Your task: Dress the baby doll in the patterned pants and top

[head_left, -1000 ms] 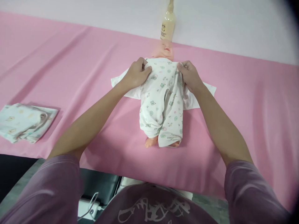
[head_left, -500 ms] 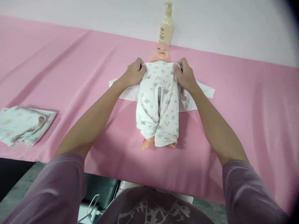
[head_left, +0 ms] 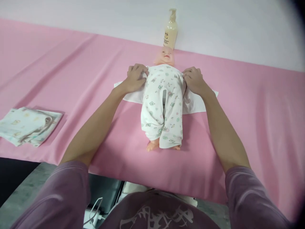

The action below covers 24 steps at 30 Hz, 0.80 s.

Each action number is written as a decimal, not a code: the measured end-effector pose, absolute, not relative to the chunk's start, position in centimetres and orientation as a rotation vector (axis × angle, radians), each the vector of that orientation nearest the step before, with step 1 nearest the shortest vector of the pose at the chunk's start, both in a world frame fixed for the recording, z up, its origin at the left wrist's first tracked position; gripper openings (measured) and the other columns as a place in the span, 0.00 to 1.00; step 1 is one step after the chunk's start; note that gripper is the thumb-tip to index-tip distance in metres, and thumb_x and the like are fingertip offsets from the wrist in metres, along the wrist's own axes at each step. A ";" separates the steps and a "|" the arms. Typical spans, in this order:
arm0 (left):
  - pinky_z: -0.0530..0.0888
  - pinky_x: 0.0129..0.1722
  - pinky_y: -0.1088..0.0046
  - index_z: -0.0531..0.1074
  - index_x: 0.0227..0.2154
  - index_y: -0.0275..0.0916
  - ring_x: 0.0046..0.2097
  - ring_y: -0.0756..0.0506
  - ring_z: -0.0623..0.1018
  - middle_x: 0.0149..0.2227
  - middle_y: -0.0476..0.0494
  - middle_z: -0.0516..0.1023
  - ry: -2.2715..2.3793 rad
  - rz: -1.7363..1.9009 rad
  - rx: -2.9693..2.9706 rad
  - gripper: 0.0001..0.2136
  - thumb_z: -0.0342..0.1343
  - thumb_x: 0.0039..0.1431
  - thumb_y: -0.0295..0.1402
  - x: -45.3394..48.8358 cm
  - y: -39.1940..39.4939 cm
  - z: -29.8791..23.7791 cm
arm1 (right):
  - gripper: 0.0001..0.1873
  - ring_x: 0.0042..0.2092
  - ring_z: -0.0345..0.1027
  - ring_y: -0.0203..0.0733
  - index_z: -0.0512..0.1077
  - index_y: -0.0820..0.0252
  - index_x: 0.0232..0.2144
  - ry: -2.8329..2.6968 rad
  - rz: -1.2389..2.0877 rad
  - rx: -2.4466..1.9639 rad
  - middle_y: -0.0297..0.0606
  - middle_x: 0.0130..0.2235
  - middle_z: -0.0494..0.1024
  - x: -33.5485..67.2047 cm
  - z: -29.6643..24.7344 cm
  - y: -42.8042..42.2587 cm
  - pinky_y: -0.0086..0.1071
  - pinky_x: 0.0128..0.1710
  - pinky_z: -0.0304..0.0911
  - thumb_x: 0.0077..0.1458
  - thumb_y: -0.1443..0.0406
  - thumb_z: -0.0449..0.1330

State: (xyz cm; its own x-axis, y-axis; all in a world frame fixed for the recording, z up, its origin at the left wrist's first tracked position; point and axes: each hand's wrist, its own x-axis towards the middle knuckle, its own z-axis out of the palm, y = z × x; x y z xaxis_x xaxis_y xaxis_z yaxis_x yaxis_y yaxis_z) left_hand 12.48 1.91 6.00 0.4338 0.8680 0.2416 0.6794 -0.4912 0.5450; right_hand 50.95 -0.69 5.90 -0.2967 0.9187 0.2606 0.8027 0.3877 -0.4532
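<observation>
Left hand (head_left: 136, 79), one doll (head_left: 166, 57) and right hand (head_left: 194, 80) — all over a creased pink cloth (head_left: 238, 143).
At far left lies one folded pile of soft, printed fabric (head_left: 28, 125), well apart from the doll; below the edge sits one white box (head_left: 90, 218) with a looped cable (head_left: 97, 205). The left hand's fingers are bent at the upper side of the patterned cotton trousers (head_left: 173, 102), which reach the doll's chest; the right hand's are curled at the opposite side — whether either pinches the fabric, I can't tell. The doll lies face up, two feet (head_left: 152, 145) showing, above a plain white garment (head_left: 194, 105) spread to both sides and partly hidden by the hands. One smooth pump bottle (head_left: 170, 35) stands just behind its head.
</observation>
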 end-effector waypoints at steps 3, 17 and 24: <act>0.56 0.84 0.35 0.76 0.59 0.45 0.79 0.26 0.62 0.75 0.34 0.69 1.180 0.626 2.396 0.29 0.68 0.67 0.59 11.3 1.9 6.1 | 0.13 0.78 0.61 0.72 0.80 0.54 0.47 -2.163 0.435 -1.538 0.52 0.70 0.77 51.5 6.2 -1.0 0.75 0.84 0.49 0.72 0.55 0.60; 0.63 0.83 0.36 0.80 0.56 0.47 0.83 0.22 0.58 0.79 0.37 0.66 1.205 0.488 2.307 0.26 0.73 0.62 0.56 11.1 0.5 8.1 | 0.17 0.78 0.60 0.75 0.84 0.48 0.47 -2.166 0.569 -1.451 0.48 0.73 0.73 52.2 6.2 -2.2 0.79 0.82 0.54 0.60 0.50 0.76; 0.73 0.75 0.43 0.73 0.59 0.45 0.76 0.31 0.72 0.69 0.37 0.79 1.196 0.609 2.115 0.32 0.60 0.72 0.69 10.9 -0.5 9.5 | 0.14 0.77 0.61 0.71 0.82 0.49 0.45 -2.127 0.539 -1.463 0.47 0.71 0.76 51.6 6.6 -2.5 0.75 0.84 0.51 0.66 0.49 0.72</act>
